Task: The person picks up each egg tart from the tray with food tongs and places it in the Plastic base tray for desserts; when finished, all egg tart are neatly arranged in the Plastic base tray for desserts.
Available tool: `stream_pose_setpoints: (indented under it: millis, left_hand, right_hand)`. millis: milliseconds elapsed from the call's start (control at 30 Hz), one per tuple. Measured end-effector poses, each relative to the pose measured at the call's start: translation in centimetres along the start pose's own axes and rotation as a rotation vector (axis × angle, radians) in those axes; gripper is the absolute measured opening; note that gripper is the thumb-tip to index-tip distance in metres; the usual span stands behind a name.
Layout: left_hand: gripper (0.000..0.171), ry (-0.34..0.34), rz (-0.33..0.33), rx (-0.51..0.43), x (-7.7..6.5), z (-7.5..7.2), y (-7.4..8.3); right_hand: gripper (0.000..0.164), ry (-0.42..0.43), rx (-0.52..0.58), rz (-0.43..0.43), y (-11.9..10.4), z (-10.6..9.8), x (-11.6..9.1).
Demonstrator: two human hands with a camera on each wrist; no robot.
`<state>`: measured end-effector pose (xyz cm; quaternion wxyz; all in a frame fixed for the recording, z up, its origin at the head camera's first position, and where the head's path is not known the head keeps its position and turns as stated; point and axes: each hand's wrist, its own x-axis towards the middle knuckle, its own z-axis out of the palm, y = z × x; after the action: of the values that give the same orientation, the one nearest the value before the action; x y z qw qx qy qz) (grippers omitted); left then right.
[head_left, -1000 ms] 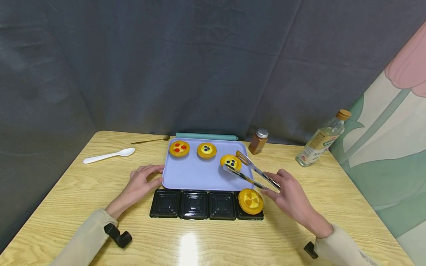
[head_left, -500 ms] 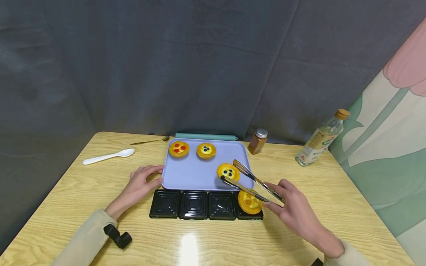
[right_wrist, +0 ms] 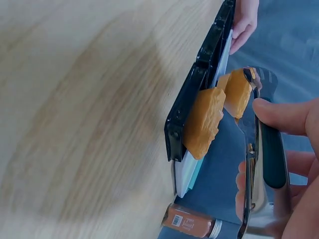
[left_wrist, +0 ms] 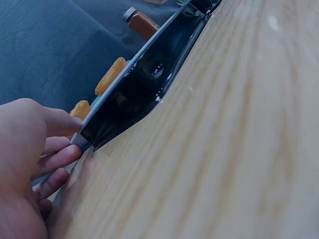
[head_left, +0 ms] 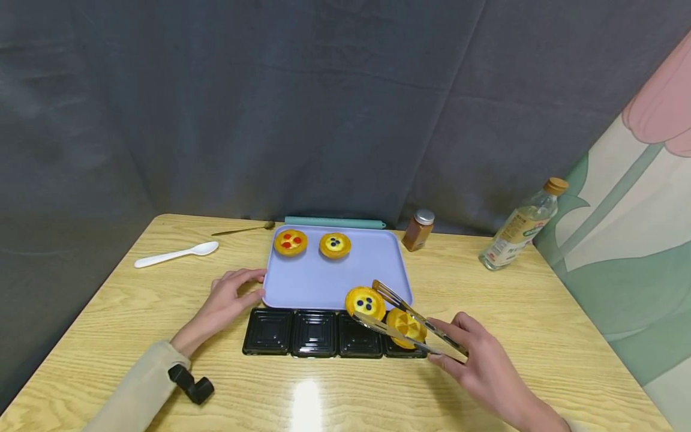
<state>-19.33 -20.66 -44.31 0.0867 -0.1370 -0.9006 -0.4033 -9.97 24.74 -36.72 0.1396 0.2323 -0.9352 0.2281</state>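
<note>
Pinching tongs [head_left: 417,317] in a half-closed right hand [head_left: 483,363], with a blue-dotted tart [head_left: 366,301] between them, over the near edge of the tray [head_left: 310,281]; touching its left edge with a loose left hand [head_left: 231,295]

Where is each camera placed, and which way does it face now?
Head: on the person's head, looking forward and down at the purple tray; left hand, right hand and left sleeve show.
Left wrist: worn there, facing roughly rightward along the black tray; the left hand shows.
Right wrist: worn there, facing roughly leftward, toward the blue-dotted tart; the right hand's grip on the tongs shows, and the left hand beyond.
Shared: both wrist views show the brown jar and black tray.
</note>
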Motion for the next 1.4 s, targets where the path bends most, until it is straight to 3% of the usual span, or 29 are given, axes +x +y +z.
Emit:
stream_pose_setpoints:
  millis: [633, 1400]
  left_hand:
    - [0.044, 0.003, 0.01, 0.002, 0.0, 0.0, 0.0]
    - [0.043, 0.006, 0.008, 0.006, 0.0, 0.0, 0.1]
  right_hand:
    - [0.05, -0.135, -0.006, 0.054, -0.9, 0.3, -1.0]
    - [0.052, -0.111, -0.037, -0.008, -0.6, 0.7, -1.6]
